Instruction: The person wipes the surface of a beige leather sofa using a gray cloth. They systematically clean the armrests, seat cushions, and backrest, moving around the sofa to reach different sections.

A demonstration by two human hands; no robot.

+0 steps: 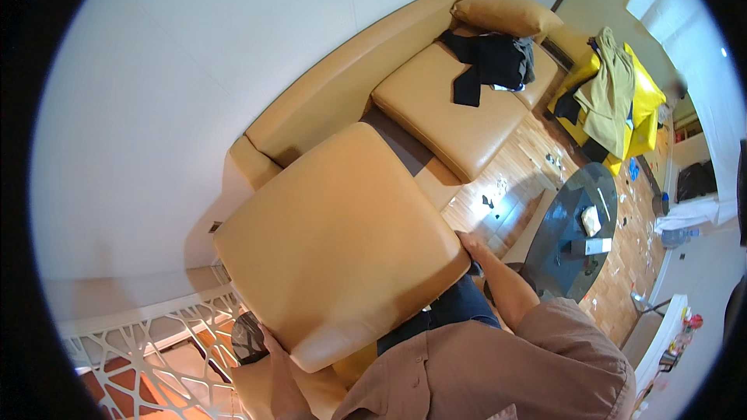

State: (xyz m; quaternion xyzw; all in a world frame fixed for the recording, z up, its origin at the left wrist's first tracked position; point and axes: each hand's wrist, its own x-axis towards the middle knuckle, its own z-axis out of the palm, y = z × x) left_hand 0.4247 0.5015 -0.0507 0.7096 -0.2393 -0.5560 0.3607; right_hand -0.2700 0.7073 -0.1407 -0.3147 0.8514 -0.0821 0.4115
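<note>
A large tan leather sofa seat cushion (341, 239) is held up in front of my body, tilted over the near end of the sofa. My right hand (471, 245) grips its right edge near the corner. At the lower left, my left hand (272, 343) holds the opposite edge, its fingers partly hidden by the cushion. A dark grey item (248, 338) shows just beside that hand; I cannot tell what it is. Beyond the raised cushion, a strip of the dark sofa base (397, 137) lies exposed. A second seat cushion (452, 108) rests on the far part of the sofa.
Dark clothing (496, 64) and a tan pillow (502, 13) lie on the sofa. An oval dark glass table (563, 233) stands at my right. Clothes cover a yellow armchair (642, 93). Litter dots the wooden floor (513, 186). A white lattice screen (157, 356) borders the left.
</note>
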